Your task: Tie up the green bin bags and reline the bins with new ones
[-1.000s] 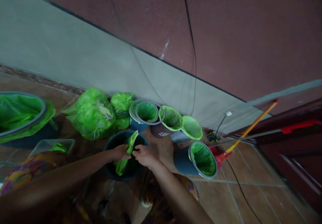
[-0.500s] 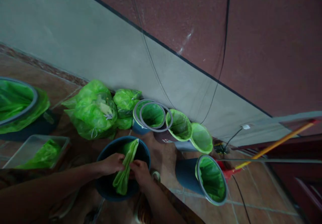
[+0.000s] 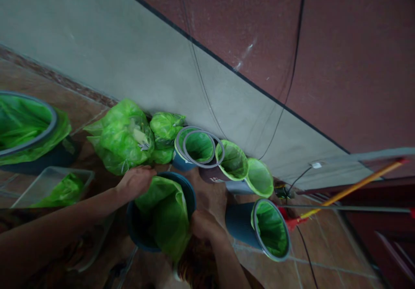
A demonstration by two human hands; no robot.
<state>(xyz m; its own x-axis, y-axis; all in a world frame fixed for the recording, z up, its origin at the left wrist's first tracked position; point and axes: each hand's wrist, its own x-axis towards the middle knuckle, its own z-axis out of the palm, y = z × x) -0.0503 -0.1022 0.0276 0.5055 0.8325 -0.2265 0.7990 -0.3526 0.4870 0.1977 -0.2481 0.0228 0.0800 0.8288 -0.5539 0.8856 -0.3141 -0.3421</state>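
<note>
The green bag [image 3: 170, 209] is hanging part-open in the blue bin [image 3: 192, 196], drooping over its rim around 5 o'clock (12 being top of view). Left hand [image 3: 136, 181] is pinching the edge near 11, looks like; right hand [image 3: 205, 225] is gripping the other side near 4, though shadow is hiding those fingertips. I'm guessing it's weighing next to nothing, behaving floppy and kinda slippery, with thin film risking tears. I'd be holding the mouth's edge at 10 and 4, never poking mid-sheet.
</note>
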